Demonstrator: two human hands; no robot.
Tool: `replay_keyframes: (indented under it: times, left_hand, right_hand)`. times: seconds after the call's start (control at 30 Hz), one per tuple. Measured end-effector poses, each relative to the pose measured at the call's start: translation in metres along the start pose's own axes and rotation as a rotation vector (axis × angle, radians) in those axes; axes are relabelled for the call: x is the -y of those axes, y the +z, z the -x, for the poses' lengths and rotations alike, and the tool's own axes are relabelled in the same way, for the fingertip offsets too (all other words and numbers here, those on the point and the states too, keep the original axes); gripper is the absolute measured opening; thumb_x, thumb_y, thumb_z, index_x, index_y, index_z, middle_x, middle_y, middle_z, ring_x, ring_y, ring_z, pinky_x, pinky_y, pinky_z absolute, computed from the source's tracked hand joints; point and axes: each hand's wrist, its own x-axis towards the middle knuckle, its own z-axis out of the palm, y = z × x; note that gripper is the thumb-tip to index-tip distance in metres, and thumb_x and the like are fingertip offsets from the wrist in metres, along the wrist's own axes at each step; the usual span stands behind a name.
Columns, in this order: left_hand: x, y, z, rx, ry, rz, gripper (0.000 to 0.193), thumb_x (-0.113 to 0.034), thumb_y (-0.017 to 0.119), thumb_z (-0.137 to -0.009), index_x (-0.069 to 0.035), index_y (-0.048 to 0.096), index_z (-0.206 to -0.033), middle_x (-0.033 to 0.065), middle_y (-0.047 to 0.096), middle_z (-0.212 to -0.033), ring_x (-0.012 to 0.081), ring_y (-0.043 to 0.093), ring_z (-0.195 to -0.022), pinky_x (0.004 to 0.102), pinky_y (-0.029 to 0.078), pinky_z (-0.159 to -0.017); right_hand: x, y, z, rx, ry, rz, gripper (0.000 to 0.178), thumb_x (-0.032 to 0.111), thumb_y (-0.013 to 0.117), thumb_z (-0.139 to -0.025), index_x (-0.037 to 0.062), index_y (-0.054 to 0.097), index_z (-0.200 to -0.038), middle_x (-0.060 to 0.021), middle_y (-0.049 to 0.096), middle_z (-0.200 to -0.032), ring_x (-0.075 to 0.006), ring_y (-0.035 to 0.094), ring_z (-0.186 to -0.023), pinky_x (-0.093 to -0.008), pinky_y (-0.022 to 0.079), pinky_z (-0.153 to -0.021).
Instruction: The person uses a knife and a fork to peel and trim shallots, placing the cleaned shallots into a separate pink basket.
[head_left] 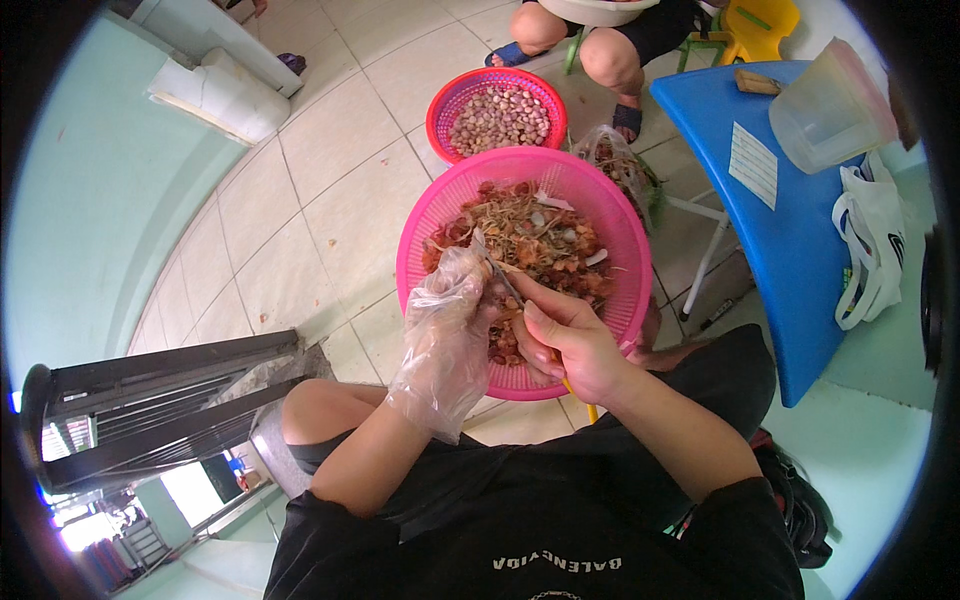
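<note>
My left hand (445,315), in a clear plastic glove, is closed over the near left part of a pink basket (416,245). Its fingers curl round something small that I cannot make out. Bare and closed, my right hand (580,345) grips a small knife (508,284) whose narrow blade points up and left, against the gloved fingers. A bit of yellow, apparently its handle, shows below my right palm. Inside the basket lies a heap of reddish-brown onion or shallot skins and dry roots (535,235), with a few pale pieces among them.
Beyond stands a red basket (437,118) of small shallots (500,122), beside a plastic bag (612,165) of scraps. Another person sits at the far side with a pale basin (600,10). At right, a blue table (735,245) bears a clear container (825,110). A dark railing (170,375) stands left.
</note>
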Motion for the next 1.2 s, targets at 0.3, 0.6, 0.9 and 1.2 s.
replay_keyframes:
  times: [0.3,0.6,0.9,1.2]
  left_hand:
    - [-0.011,0.000,0.005,0.007,-0.004,-0.086,0.025,-0.007,0.069,-0.095,-0.006,0.063,-0.119,0.0029,0.067,-0.107,0.0138,0.064,-0.095,0.0283,0.052,-0.083]
    - [-0.017,0.012,0.007,0.009,0.023,-0.037,0.026,-0.007,0.064,-0.098,-0.004,0.062,-0.124,0.0046,0.065,-0.113,0.0100,0.065,-0.095,0.0188,0.056,-0.082]
    - [-0.013,-0.009,-0.003,0.139,0.008,0.089,0.022,-0.004,0.059,-0.100,-0.001,0.059,-0.121,0.0078,0.065,-0.109,0.0133,0.064,-0.093,0.0190,0.058,-0.075]
    - [-0.018,-0.006,0.006,0.194,-0.004,0.051,0.030,-0.005,0.054,-0.102,-0.002,0.056,-0.131,0.0065,0.064,-0.111,0.0120,0.062,-0.095,0.0208,0.054,-0.080]
  right_hand:
    - [-0.001,-0.001,0.000,-0.025,-0.019,0.083,0.057,0.024,0.050,-0.107,0.0126,0.029,-0.159,0.0019,0.042,-0.069,-0.0056,0.036,-0.050,-0.0213,0.033,-0.047]
    - [0.005,0.002,0.001,-0.037,0.001,0.082,0.057,0.026,0.050,-0.107,0.0147,0.030,-0.159,0.0023,0.042,-0.069,-0.0054,0.036,-0.051,-0.0213,0.033,-0.048]
    - [0.009,0.005,0.004,-0.085,-0.026,0.025,0.058,0.026,0.050,-0.107,0.0116,0.029,-0.159,0.0043,0.041,-0.070,-0.0052,0.035,-0.053,-0.0209,0.034,-0.050]
    - [0.025,0.005,0.007,0.035,-0.026,0.555,0.058,0.019,0.053,-0.106,0.0080,0.031,-0.158,-0.0001,0.063,-0.092,-0.0051,0.056,-0.080,-0.0210,0.047,-0.073]
